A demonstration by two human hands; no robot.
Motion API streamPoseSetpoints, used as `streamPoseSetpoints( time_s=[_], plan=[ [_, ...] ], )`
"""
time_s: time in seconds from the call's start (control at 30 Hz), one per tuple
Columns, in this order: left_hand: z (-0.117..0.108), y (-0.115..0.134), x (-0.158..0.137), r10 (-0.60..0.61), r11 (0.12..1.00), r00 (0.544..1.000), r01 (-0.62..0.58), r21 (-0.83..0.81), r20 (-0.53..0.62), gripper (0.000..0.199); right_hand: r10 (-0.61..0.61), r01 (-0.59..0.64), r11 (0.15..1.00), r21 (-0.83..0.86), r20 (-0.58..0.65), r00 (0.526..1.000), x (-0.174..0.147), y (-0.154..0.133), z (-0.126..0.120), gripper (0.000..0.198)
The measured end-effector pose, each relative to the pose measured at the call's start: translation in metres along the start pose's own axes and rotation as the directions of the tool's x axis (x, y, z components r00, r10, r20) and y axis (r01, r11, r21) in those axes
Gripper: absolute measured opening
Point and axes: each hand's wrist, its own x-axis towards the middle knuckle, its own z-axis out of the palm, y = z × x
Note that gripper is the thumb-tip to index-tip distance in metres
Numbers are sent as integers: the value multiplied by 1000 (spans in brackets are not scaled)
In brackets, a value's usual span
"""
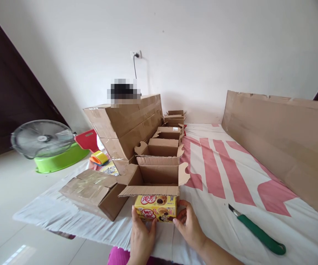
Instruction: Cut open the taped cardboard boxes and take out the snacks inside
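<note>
Just in front of an open cardboard box, a yellow snack box with red lettering and pictures of round filled puffs sits between my two hands. My left hand holds its left end, thumb and fingers at the lower front corner. At the right end, the fingers of my right hand are curled against its side. The front flap of the open box hangs over the yellow box's back edge, and the cardboard interior looks bare where it shows.
More open cartons run back in a row. Beside them rise stacked sealed cartons, with a person's head behind. A closed carton lies left, a green-handled knife right. A cardboard sheet stands far right; a fan is left.
</note>
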Motion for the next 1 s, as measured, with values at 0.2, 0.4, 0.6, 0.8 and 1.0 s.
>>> streamPoseSetpoints(
  time_s=[0.2, 0.4, 0.6, 0.8, 1.0],
  plan=[
    [1, -3, 0, 39, 999, 999, -39, 18, -3, 93, -12, 12, 1000, 0, -13, 1000, 0, 3, 1, 52],
    [1, -2, 0, 34, 999, 999, -33, 37, -16, 94, -29, 29, 1000, 1, -19, 999, 0, 5, 1, 50],
    [0, -2, 1, 5, 1000, 1000, -5, 24, 5, 95, -23, 23, 1000, -7, -12, 1000, -1, 7, 1, 51],
    [-2, -1, 5, -14, 1000, 998, 14, 5, 54, 93, -18, 18, 1000, -4, -9, 1000, -1, 7, 1, 47],
    [-1, -2, 5, -25, 1000, 998, 24, 19, 55, 94, -11, 11, 1000, -9, 15, 1000, -1, 8, 1, 46]
  ],
)
